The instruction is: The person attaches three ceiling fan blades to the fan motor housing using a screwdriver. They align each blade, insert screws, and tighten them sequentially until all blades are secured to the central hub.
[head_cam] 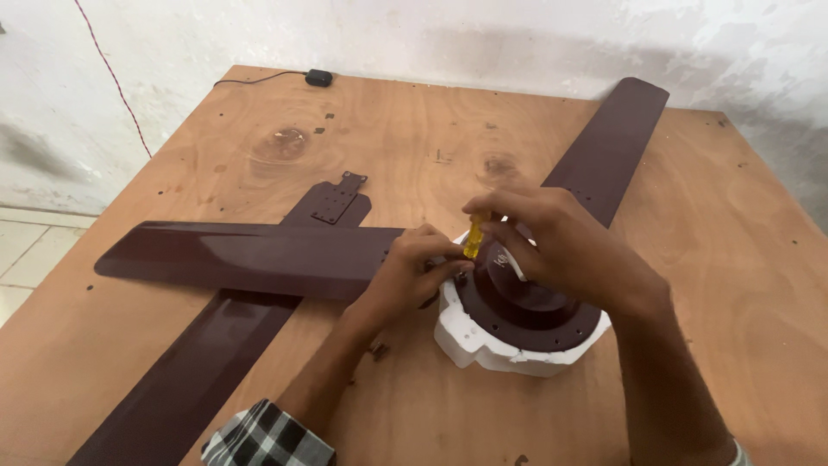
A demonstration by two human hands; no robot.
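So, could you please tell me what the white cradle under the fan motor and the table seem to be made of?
The white cradle looks like moulded foam: matt, thick, with chipped edges. The table looks like unfinished plywood, showing grain and knots.

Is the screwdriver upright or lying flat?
Upright: the yellow screwdriver stands nearly vertical in the right hand, tip down at the motor edge.

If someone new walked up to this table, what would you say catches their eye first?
Most striking are the long dark brown fan blades spread across the wooden table. At the centre, the matching round motor housing sits in a white foam cradle. Above it, the right hand grips a yellow-handled screwdriver, with the left hand beside its tip.
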